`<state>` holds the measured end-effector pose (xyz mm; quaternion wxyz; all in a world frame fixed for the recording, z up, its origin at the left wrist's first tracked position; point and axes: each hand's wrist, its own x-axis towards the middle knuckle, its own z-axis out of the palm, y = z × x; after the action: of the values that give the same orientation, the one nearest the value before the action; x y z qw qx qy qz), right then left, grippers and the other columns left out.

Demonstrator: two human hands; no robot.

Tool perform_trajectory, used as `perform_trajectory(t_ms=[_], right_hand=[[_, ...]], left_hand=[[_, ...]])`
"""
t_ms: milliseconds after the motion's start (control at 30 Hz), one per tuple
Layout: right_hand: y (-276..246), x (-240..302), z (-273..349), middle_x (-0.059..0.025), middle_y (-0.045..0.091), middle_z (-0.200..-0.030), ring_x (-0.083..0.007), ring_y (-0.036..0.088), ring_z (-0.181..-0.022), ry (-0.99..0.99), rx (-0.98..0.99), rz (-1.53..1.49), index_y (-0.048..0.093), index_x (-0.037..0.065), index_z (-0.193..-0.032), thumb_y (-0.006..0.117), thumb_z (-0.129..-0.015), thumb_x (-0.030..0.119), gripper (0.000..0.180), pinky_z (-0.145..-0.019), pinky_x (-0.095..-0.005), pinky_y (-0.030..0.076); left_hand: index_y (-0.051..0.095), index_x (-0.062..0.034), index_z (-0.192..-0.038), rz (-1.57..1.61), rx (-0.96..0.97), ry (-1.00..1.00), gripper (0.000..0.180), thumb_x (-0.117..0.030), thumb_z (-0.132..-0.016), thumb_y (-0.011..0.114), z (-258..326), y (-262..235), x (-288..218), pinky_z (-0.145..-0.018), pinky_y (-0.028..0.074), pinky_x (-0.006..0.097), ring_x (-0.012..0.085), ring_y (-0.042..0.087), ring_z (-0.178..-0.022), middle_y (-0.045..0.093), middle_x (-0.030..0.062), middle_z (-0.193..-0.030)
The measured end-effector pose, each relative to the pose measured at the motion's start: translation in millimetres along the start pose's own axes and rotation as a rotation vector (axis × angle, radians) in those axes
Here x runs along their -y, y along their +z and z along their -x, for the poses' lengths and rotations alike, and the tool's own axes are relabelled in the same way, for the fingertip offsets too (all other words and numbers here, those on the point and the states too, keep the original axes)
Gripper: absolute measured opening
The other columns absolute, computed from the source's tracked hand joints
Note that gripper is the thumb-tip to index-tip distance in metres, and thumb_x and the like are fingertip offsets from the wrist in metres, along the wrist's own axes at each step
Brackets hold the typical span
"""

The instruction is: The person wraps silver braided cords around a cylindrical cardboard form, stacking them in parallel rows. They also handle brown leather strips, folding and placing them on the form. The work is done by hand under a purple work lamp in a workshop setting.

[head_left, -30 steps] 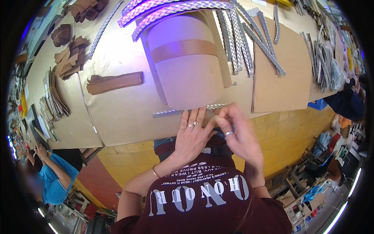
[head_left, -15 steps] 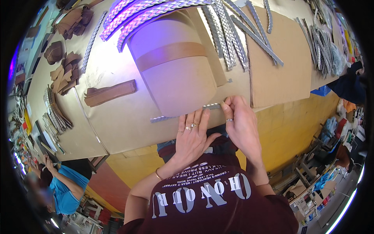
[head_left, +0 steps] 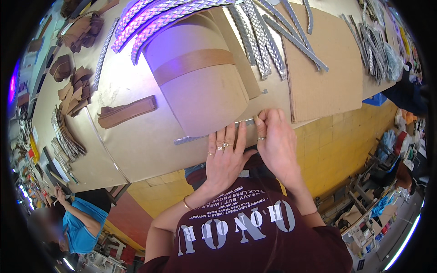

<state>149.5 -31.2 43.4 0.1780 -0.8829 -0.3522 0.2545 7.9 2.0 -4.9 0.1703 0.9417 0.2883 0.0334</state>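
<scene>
A narrow silver braided strip (head_left: 186,140) lies along the near edge of the table, in front of a curved tan board (head_left: 205,98). My left hand (head_left: 224,159) rests flat across its middle, fingers stretched out and pressing down, and hides part of it. At the strip's right end my right hand (head_left: 277,143) is closed, pinching that end between thumb and fingers. A brown band (head_left: 195,63) runs across the curved board, just beyond my hands.
Shiny braided strips (head_left: 170,27) arch over the board's far side. More grey braids (head_left: 298,45) lie partly on a cardboard sheet (head_left: 327,91) at right. Brown strips (head_left: 127,112) and bundled pieces sit at left. A person in blue (head_left: 84,223) works at lower left.
My right hand has shifted slightly left along with the strip's end, closer to my left hand's fingertips. The left hand stays pressed on the strip. The whole view has moved a little.
</scene>
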Motion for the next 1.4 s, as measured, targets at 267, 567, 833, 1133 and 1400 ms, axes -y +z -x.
perform_trajectory(t_ms=[267, 567, 833, 1133, 1400], right_hand=[[24.9, -22.9, 18.6, -0.0085, 0.056, -0.099, -0.0271, 0.058, -0.079, -0.334, -0.268, 0.057, 0.063, 0.011, -0.115, 0.062, -0.086, 0.009, 0.029, -0.066, -0.0402, 0.048], [20.0, -40.3, 27.4, -0.0044, 0.056, -0.111, -0.0257, 0.053, -0.100, -0.434, -0.314, 0.454, 0.063, 0.030, -0.128, 0.062, -0.079, 0.002, 0.056, -0.082, -0.0404, 0.039], [5.5, -15.5, 11.4, -0.0072, 0.057, -0.111, -0.0258, 0.054, -0.102, -0.548, -0.264, 0.276, 0.064, 0.013, -0.120, 0.065, -0.077, 0.007, 0.043, -0.086, -0.0395, 0.038], [12.0, 26.0, 1.9, -0.0066, 0.060, -0.088, -0.0265, 0.057, -0.079, -0.631, 0.183, 0.087, 0.064, 0.006, -0.094, 0.070, -0.081, 0.015, 0.016, -0.072, -0.0384, 0.043], [10.7, 37.8, 21.5, -0.0024, 0.054, -0.073, -0.0088, 0.048, -0.063, -0.286, 0.819, -0.851, 0.058, 0.002, -0.095, 0.075, -0.086, 0.018, 0.025, -0.055, -0.0257, 0.042]], left_hand=[[0.048, -0.0147, -0.142, -0.099, -0.050, 0.014, 0.078, -0.045, -0.074, 0.073, -3.0, 3.4, -3.8, -0.112, 0.027, 0.050, 0.0382, 0.039, -0.135, 0.040, 0.0224, -0.147], [0.038, -0.0058, -0.147, -0.055, 0.084, -0.150, 0.083, -0.053, -0.083, 0.064, 31.5, -24.6, 40.5, -0.117, 0.012, 0.052, 0.0333, 0.028, -0.143, 0.033, 0.0149, -0.154], [0.029, -0.0025, -0.149, 0.011, -0.008, -0.395, 0.082, -0.049, -0.088, 0.061, 68.6, -39.8, 66.9, -0.116, 0.006, 0.055, 0.0368, 0.019, -0.146, 0.025, 0.0176, -0.157], [0.052, -0.0037, -0.127, 0.660, -0.349, -0.442, 0.047, -0.010, -0.085, 0.071, 77.6, -38.0, 49.3, -0.085, 0.048, 0.037, 0.0270, 0.060, -0.102, 0.057, 0.0145, -0.128], [0.050, -0.0001, -0.122, 1.267, -0.528, -0.221, 0.028, -0.001, -0.095, 0.056, 34.1, -91.1, 28.8, -0.082, 0.055, 0.034, 0.0166, 0.066, -0.091, 0.067, 0.0138, -0.100]])
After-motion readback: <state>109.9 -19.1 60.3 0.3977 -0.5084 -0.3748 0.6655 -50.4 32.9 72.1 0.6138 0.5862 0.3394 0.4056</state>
